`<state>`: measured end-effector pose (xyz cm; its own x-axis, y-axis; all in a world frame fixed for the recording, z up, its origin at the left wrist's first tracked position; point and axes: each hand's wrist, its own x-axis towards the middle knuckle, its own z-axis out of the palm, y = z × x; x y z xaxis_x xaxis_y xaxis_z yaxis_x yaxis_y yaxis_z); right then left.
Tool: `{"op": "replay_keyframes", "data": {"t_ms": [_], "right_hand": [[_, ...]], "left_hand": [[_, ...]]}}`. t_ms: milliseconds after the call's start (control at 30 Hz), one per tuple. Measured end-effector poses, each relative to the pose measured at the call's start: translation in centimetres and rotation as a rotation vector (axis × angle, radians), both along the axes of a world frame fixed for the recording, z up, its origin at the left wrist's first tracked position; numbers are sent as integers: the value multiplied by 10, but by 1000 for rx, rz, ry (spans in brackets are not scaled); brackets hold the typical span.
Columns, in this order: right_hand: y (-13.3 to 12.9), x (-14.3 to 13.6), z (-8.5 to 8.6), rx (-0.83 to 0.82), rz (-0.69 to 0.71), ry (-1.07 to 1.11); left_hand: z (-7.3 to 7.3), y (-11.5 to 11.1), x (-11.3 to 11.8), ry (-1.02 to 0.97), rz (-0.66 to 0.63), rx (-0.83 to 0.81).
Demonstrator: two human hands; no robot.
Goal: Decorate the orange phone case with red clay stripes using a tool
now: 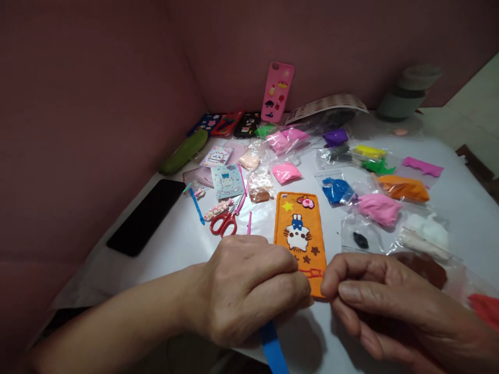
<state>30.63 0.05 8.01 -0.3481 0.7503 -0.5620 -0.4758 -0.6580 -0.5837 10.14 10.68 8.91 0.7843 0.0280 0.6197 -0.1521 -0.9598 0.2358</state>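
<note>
An orange phone case (pixel 317 228) lies flat on the table, decorated with a white cat figure in blue, a yellow star, brown stars and a red chain-like strip near its lower end. My left hand (pixel 253 291) is closed over the case's lower left part around a flat blue strip-like tool (pixel 273 348), whose end sticks out below the palm; its tip is hidden. At the lower right edge of the case, the bent fingertips of my right hand (pixel 390 306) rest close against it. Its fingers are loosely apart and nothing shows between them.
Red-handled scissors (pixel 224 224), a blue stick tool (pixel 197 206) and a black phone (pixel 146 218) lie to the left. Bagged coloured clay, including blue (pixel 337 190) and orange (pixel 405 188), spreads rightward. A pink phone case (pixel 277 92) leans on the back wall, near a lidded jar (pixel 405 98).
</note>
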Motion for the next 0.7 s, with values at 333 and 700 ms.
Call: {"op": "replay_keyframes", "data": {"t_ms": [333,700], "right_hand": [[-3,3,-5,9,26,-21],[-3,-2,-3,4,25,30]], "left_hand": [[8,-6,-3,90,39,-28],[11,-12,-6,121,73,-54]]}}
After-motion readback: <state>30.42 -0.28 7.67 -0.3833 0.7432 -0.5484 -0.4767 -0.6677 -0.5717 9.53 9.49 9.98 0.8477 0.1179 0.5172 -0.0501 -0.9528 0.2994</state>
